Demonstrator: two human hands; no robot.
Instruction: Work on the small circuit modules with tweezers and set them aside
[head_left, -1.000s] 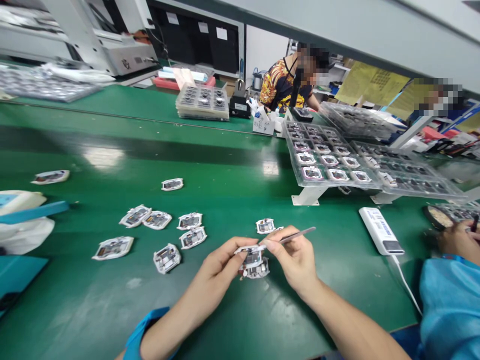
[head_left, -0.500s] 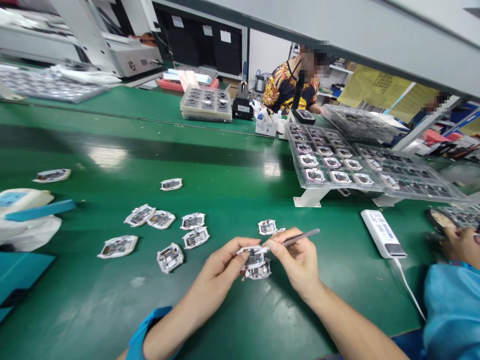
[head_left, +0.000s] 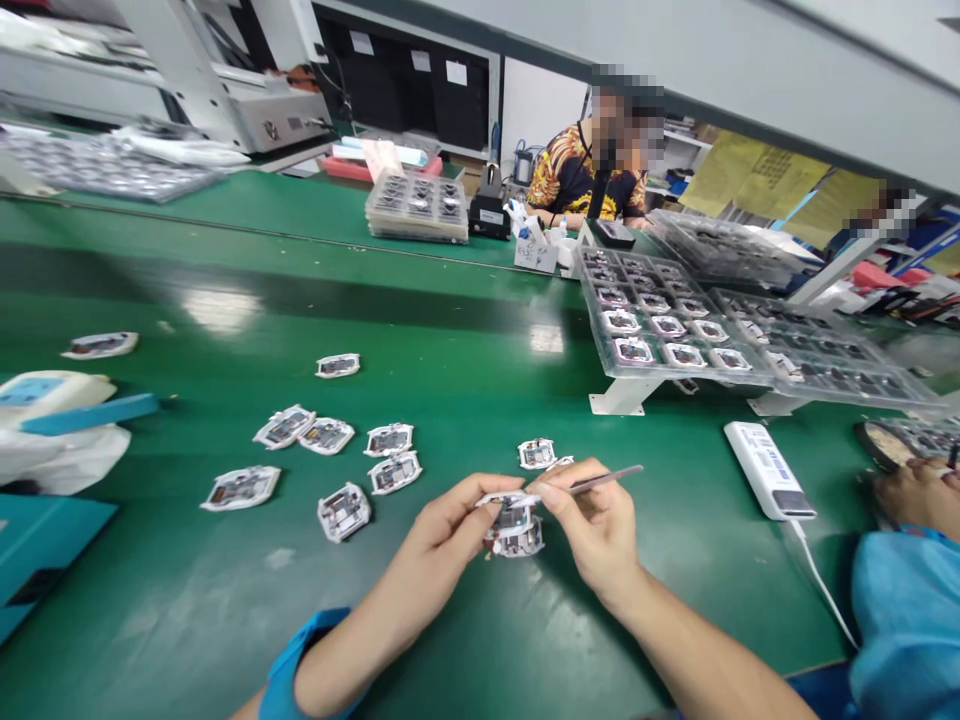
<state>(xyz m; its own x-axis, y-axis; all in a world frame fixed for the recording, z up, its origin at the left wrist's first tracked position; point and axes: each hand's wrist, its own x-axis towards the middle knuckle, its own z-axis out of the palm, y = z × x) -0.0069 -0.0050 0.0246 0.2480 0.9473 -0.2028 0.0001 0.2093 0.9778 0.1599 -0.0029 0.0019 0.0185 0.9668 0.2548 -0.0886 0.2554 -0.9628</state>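
My left hand [head_left: 450, 522] is closed, thumb and fingers gripping a white watch case [head_left: 512, 517] with small electronic parts inside. Under and just in front of it, another white case [head_left: 519, 543] rests on the green bench. My right hand [head_left: 592, 515] pinches slim grey tweezers [head_left: 611, 478], whose rear end sticks out to the right; the working tips are hidden by the fingers. Its fingertips meet the upper right edge of the held case. Beyond the hands lies one more open case [head_left: 536, 454], with part of another beside my right knuckles.
Several loose cases [head_left: 343, 512] lie to the left. A clear tray of cases [head_left: 667, 330] stands on white supports at right, near a white device [head_left: 766, 470] with a cable. A co-worker's hand [head_left: 919, 495] is at far right; another person sits across the bench.
Both hands hold almost the same pose on the case. The view has shifted slightly. The co-worker's hand at right has moved a little.
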